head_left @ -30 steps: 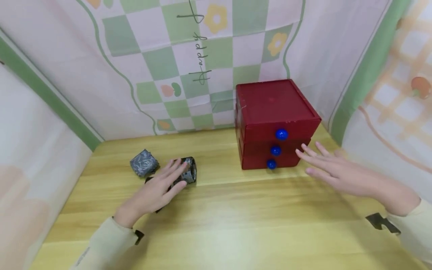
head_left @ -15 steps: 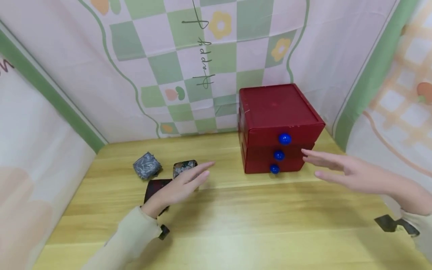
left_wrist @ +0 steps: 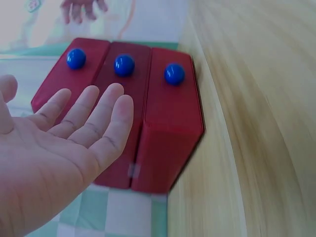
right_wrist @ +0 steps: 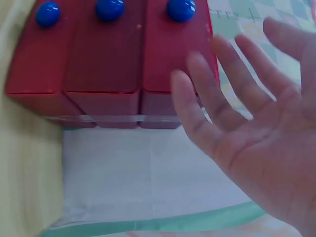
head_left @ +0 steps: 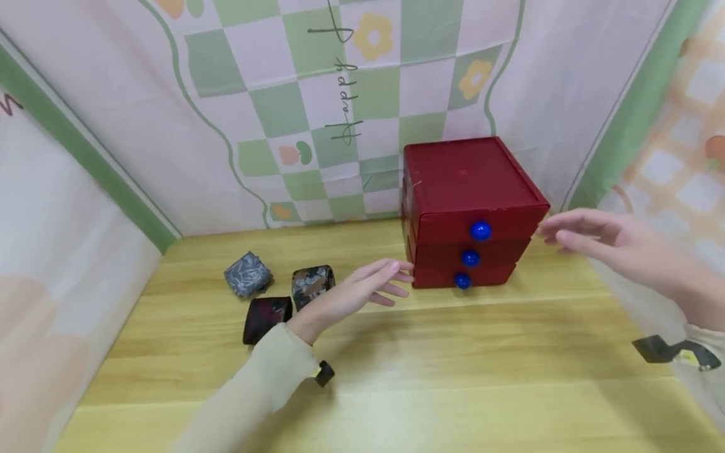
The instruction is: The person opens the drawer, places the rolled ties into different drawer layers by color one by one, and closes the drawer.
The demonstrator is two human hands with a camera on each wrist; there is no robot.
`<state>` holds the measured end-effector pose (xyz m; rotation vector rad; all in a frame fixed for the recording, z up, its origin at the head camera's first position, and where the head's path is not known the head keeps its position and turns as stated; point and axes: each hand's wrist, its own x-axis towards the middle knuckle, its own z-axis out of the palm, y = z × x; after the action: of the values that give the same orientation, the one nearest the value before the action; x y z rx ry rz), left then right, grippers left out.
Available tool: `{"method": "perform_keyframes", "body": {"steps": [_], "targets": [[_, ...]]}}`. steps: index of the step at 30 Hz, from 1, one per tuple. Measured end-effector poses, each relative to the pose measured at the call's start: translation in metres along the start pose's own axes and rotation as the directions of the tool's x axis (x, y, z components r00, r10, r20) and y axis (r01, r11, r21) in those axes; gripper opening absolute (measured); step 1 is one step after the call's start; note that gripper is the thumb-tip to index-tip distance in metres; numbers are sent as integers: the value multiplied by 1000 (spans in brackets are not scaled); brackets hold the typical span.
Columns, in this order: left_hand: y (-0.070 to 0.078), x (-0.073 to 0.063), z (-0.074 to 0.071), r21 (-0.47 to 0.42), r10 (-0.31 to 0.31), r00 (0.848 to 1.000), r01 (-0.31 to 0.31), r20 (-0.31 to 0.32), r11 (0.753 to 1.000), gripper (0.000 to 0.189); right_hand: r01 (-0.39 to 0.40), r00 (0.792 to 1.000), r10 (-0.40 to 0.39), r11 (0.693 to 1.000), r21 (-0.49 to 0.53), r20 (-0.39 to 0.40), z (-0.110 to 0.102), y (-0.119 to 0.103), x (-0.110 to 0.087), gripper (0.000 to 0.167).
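A red three-drawer box (head_left: pixel 470 179) with round blue knobs (head_left: pixel 480 230) stands at the back right of the table, its drawers closed. My left hand (head_left: pixel 354 294) is at the box's lower left front corner, fingers spread and holding nothing. By the box's right side is my right hand (head_left: pixel 617 245), loosely bent and holding nothing. In both wrist views the left palm (left_wrist: pixel 54 153) and the right palm (right_wrist: pixel 261 133) face the box; I cannot tell whether either touches it. Behind the left wrist lie a dark folded cloth bundle (head_left: pixel 266 316) and a patterned one (head_left: pixel 311 284).
A grey patterned folded bundle (head_left: pixel 248 275) lies at the table's back left. Printed fabric walls (head_left: pixel 328 126) enclose the back and both sides of the wooden table (head_left: pixel 453 377).
My left hand has left the dark bundles and moved right to the box. The right hand has shifted slightly up and right, to the box's right side. The bundles stayed on the table.
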<state>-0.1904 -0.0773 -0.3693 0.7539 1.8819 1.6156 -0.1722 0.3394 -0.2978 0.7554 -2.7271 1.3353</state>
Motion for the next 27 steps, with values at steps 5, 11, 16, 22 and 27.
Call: {"method": "perform_keyframes", "body": {"steps": [5, 11, 16, 22, 27], "targets": [[7, 23, 17, -76, 7, 998, -2, 69, 997, 60, -79, 981, 79, 997, 5, -178, -12, -6, 6, 29], [13, 45, 31, -114, 10, 996, 1, 91, 993, 59, -66, 973, 53, 997, -50, -223, -15, -4, 32, 30], [17, 64, 44, -127, 4, 994, 9, 107, 992, 58, 40, 975, -74, 986, -161, -210, -18, 5, 58, 30], [20, 83, 60, -142, -54, 995, 66, 84, 988, 57, -10, 992, -9, 989, -145, -127, -28, 13, 75, 35], [28, 94, 69, -197, -105, 994, 107, 21, 974, 57, -18, 996, 15, 999, -39, -85, -24, 25, 80, 38]]}}
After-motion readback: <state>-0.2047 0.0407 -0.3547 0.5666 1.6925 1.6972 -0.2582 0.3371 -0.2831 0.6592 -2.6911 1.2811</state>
